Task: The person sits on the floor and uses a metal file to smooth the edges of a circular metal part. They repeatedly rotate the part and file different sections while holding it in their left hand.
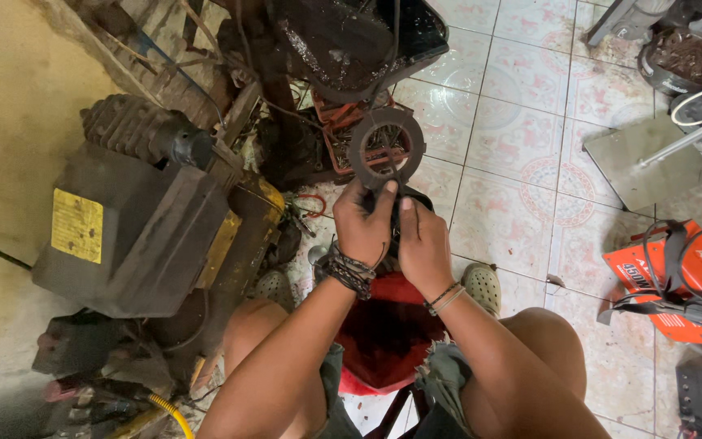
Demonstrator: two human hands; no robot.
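While the person sits on a red stool (383, 337), both hands lift a dark metal ring (387, 148) to eye level; left hand (365, 223) and right hand (422, 242) fingers clench its lower edge, above the tiled floor (522, 187).

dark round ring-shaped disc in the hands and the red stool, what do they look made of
Dark round ring-shaped disc: likely metal with a dull, gritty friction-type facing; matte, no shine. Red stool: looks like moulded plastic, from its smooth, slightly glossy seat.
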